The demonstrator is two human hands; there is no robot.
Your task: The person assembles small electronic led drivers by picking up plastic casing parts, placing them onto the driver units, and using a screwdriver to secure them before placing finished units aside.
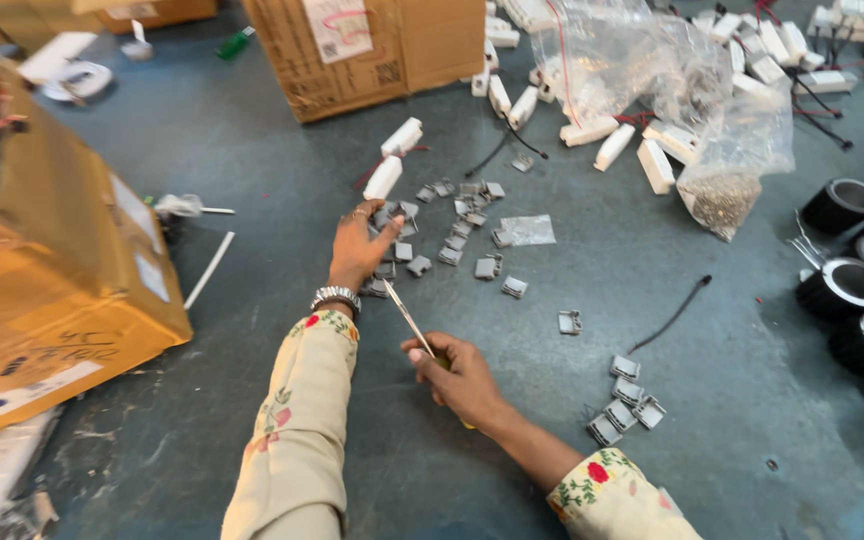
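My left hand (360, 245) reaches out over a scatter of small grey metal clips (452, 240) on the grey-blue floor, fingers down among the nearest ones; whether it grips one I cannot tell. A metal watch sits on that wrist. My right hand (457, 375) is closed on a screwdriver (409, 315) whose thin metal shaft points up-left toward the left hand. Both sleeves are cream with a flower print.
A big cardboard box (62, 280) stands at the left and another (372, 45) at the back. White rectangular driver units (657, 165) with wires and plastic bags (742, 150) lie at the back right. Black round housings (847, 290) line the right edge. More clips (627, 405) lie near right.
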